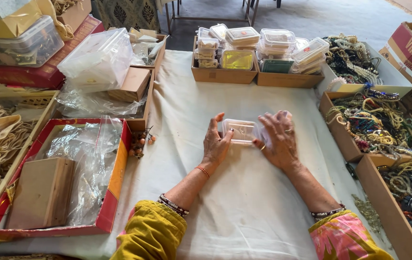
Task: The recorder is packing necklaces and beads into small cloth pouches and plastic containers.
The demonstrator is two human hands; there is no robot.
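A small clear plastic box with a lid lies on the white cloth in the middle of the table. My left hand holds its left side, thumb on the lid. My right hand presses on its right end, fingers spread over the lid; a ring shows on one finger. What is inside the box is too faint to tell. Both wrists wear bangles.
Cardboard trays of stacked clear boxes stand at the back. Cartons of tangled bead necklaces line the right edge. A red tray with plastic wrap and a brown box sits left; loose beads lie beside it.
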